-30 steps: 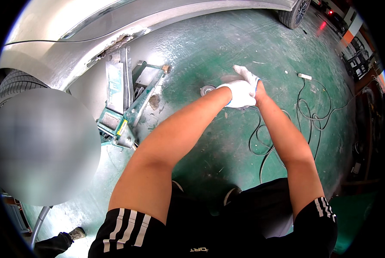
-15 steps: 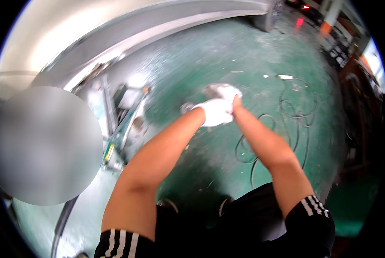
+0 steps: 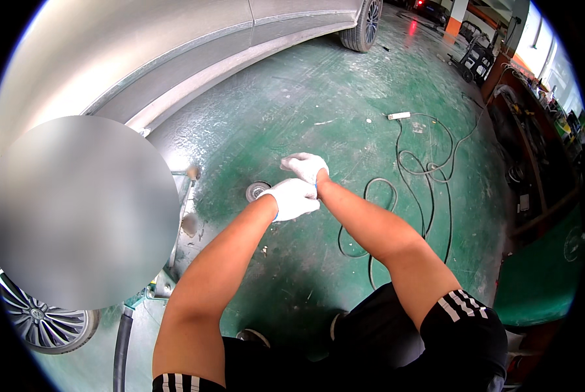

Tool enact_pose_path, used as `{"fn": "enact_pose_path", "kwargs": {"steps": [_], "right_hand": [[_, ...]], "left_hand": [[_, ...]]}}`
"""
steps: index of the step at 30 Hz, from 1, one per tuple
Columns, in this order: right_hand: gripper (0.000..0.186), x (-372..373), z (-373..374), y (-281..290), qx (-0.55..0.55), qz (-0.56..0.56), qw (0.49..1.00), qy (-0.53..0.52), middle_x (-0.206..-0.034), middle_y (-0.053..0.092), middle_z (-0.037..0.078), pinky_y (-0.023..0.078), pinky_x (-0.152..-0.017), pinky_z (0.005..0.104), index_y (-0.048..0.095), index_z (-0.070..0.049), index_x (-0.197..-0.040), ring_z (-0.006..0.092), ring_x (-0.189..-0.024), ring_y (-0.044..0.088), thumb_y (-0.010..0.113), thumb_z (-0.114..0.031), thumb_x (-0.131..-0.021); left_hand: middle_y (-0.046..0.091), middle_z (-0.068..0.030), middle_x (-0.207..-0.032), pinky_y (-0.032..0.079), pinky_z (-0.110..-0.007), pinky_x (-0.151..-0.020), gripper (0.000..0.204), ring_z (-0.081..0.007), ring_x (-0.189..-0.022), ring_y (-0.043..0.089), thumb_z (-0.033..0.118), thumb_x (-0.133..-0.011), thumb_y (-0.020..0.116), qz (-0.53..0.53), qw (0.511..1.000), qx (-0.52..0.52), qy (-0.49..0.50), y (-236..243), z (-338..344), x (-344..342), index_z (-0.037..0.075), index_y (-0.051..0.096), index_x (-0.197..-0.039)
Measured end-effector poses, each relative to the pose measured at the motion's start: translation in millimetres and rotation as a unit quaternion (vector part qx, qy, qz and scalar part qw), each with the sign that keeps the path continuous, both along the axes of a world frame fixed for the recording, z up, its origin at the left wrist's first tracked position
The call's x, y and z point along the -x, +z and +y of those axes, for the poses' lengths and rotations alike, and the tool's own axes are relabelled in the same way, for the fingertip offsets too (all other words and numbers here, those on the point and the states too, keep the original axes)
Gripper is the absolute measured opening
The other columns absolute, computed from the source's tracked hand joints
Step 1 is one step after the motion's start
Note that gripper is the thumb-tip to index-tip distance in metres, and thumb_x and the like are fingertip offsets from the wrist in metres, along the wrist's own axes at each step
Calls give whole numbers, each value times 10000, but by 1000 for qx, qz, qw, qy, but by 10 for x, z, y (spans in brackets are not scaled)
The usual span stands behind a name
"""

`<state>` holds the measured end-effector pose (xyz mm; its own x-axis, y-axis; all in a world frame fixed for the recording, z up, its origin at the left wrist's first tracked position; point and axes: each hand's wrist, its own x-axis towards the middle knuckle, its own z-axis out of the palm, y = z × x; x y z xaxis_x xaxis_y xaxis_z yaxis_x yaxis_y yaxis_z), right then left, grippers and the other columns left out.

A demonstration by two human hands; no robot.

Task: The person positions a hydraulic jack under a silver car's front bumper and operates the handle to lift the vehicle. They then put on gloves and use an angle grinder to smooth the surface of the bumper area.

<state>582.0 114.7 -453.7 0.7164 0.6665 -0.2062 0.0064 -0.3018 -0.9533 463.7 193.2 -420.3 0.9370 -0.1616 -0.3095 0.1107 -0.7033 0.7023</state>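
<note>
Both my hands wear white work gloves with a thin blue edge at the wrist, held out in front of me above the green floor. My left hand (image 3: 294,198) is against my right wrist, its fingers closed at the cuff of the right glove (image 3: 318,171). Just beyond it is my right hand (image 3: 301,163), palm down, with its fingers stretched toward the left and nothing seen in them. Beside the left glove a round grey disc (image 3: 258,191) lies on the floor, partly hidden by that hand.
A silver car body (image 3: 194,72) with a wheel (image 3: 363,29) stands at upper left. A blurred round patch covers much of the left. A loose wheel (image 3: 44,317) lies below it. A looped cable (image 3: 430,173) with a white power strip (image 3: 399,115) is rightward; a cluttered workbench (image 3: 534,144) edges the right.
My view has turned, so the car and cable sit further left. Both gloved hands stay together and appear lower and further left; the disc beside them shows more clearly.
</note>
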Motion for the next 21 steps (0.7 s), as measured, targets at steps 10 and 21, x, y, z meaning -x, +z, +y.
{"fn": "enact_pose_path", "kwargs": {"steps": [10,21], "right_hand": [[451,-181,76,-524,-223,79,972,13,-1175,744,194,542,-1020,420,699,58,-1201,272,-1094,715,657,-355,-1024],[675,-313,113,-439,-53,-97,993,43,-1407,633,163,431,-1127,382,553,29,-1446,260,-1317,581,714,-418,-966]], "left_hand": [[670,-48,-823,535,-350,-725,180,-168,-775,633,243,-942,693,-135,989,43,-47,-399,0,-164,65,693,-970],[733,-155,-827,572,-407,-677,278,-283,-705,703,290,-870,636,-125,992,-21,-11,51,-65,115,42,761,-876]]}}
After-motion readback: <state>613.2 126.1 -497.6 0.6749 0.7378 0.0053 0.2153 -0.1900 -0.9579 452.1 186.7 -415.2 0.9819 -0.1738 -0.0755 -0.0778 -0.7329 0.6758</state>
